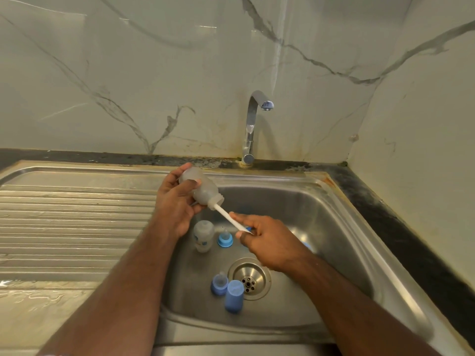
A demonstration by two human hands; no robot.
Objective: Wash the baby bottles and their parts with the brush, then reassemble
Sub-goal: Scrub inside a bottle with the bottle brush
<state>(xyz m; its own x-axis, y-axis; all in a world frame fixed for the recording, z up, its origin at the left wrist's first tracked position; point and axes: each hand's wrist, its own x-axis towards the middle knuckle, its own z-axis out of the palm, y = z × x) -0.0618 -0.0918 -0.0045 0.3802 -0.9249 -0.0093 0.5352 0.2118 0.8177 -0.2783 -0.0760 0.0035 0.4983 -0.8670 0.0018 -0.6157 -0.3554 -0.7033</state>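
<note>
L hand (pixel 172 201) grips the bottle (pixel 200 187) over the sink's (pixel 321 201) back-left corner; R hand (pixel 264 240) pinches the brush handle (pixel 228 217), head inside. Risk – wet bottle slips w/ a hard push, dropping onto the 2nd bottle (pixel 203 235) & nipples below.

No readable text, brand, number or sign anywhere, small bottle (pixel 203 236) standing in the sink (pixel 321 227) carries a blue printed mark on its side, too blurred and small to make out as letters or a picture
</note>
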